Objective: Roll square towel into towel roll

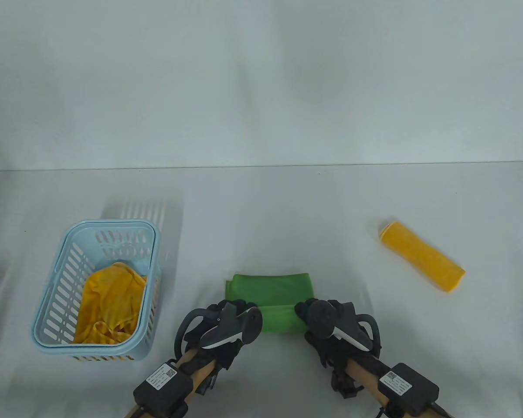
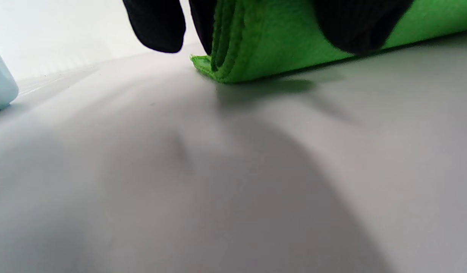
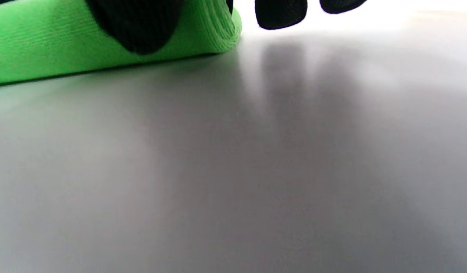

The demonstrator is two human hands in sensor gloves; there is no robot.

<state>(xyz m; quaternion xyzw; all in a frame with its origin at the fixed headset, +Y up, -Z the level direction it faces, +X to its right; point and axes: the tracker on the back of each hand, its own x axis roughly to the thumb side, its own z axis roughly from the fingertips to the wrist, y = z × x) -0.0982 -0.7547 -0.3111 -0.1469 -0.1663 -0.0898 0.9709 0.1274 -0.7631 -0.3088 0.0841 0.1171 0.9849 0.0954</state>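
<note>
A white table (image 1: 261, 209) carries everything. On its left stands a pale blue slotted basket (image 1: 69, 261) with a crumpled yellow cloth (image 1: 106, 305) inside. Well to the right lies a rolled yellow towel (image 1: 422, 256), set at a slant, one end showing a white edge.

Near the front middle lies the green towel (image 1: 274, 296), folded into a band and partly rolled at its near edge (the layered hem shows plainly in the left wrist view (image 2: 233, 49)). The left hand (image 1: 226, 324) is on the roll's left end; its black gloved fingers (image 2: 354, 22) curl over the cloth, with one fingertip hanging free just beyond the towel's end. The right hand (image 1: 331, 324) takes the right end likewise: in the right wrist view one of the fingers (image 3: 138, 22) is wrapped down over the green towel (image 3: 47, 45), and two others hang clear of it above the table.
</note>
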